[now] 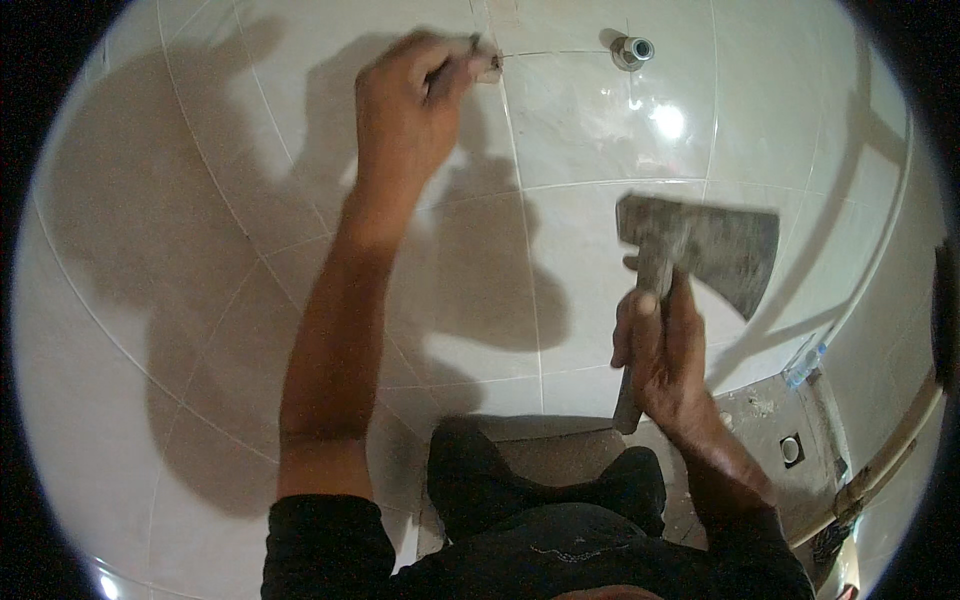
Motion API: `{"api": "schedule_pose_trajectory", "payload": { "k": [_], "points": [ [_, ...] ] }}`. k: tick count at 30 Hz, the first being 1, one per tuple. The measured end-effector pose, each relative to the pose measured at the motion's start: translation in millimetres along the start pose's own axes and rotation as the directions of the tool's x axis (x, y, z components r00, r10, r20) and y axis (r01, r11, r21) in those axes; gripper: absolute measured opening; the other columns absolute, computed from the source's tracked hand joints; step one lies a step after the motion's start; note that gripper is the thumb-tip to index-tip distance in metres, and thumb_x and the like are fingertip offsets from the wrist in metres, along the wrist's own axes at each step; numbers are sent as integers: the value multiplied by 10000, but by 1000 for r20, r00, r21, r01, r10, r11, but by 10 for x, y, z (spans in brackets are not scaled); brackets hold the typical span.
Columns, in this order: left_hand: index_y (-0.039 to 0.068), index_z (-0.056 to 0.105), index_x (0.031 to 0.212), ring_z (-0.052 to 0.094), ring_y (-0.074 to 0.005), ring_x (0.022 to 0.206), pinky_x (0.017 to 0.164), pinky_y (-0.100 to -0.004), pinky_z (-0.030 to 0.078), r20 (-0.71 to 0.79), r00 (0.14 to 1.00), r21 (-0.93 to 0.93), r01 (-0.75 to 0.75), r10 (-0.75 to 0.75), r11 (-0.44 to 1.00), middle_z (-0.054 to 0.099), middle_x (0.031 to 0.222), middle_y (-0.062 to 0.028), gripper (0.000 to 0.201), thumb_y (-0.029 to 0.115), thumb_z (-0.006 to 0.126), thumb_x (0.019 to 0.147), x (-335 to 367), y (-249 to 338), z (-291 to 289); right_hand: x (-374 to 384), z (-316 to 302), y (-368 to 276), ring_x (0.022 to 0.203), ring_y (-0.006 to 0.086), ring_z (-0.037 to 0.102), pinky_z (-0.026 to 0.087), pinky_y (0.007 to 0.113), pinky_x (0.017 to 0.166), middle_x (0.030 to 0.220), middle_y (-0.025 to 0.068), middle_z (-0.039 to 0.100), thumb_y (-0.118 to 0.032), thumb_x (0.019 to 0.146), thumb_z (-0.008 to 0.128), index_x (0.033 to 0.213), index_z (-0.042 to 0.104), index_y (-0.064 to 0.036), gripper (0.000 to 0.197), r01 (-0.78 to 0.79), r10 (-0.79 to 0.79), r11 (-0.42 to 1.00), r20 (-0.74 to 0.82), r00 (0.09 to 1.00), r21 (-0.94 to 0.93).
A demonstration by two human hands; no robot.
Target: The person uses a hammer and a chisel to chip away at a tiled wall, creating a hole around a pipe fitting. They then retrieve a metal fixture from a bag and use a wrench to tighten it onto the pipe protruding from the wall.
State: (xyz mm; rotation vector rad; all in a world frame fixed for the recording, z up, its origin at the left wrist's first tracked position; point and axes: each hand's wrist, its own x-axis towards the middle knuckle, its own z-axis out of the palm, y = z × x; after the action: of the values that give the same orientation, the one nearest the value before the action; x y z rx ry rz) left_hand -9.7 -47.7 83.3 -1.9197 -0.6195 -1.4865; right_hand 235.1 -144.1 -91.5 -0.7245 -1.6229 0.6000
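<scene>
My left hand point(405, 125) reaches up to the light tiled wall point(600, 125), its fingers pinched close to a grout line. Whatever small thing it holds there is blurred and mostly hidden by the fingers. A small dark spot shows on the wall beside the fingertips. Lower and to the right, my right hand point(668, 350) is wrapped round the handle of a hatchet point(715, 245). Its worn grey head stands upward, with the broad blade edge to the right and the blunt back to the left. The hatchet is apart from my left hand.
A metal pipe fitting point(635, 50) sticks out of the wall at the upper right. A floor drain point(791, 450) and a clear plastic bottle point(805, 368) lie at the lower right. A pale pole point(895, 450) slants along the right side. Shadows cover the left tiles.
</scene>
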Motion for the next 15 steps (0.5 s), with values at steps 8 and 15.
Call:
{"api": "schedule_pose_trajectory", "payload": {
  "k": [8,15],
  "points": [
    [-58,705,975,714,-167,768,733,-314,614,457,834,-192,431,-308,882,728,846,-106,112,4,612,986,448,-108,-5,251,-11,-222,491,67,449,397,262,406,688,7,453,-283,1127,342,1331,427,82,427,76,-76,997,-37,996,5],
    [-69,694,975,711,-163,787,750,-312,620,439,843,-159,413,-310,897,721,877,-116,114,-11,598,992,276,-66,-61,490,69,-189,456,85,439,391,282,407,601,7,459,-269,1133,329,1237,486,61,379,287,-289,934,22,957,-215]
  ]
}}
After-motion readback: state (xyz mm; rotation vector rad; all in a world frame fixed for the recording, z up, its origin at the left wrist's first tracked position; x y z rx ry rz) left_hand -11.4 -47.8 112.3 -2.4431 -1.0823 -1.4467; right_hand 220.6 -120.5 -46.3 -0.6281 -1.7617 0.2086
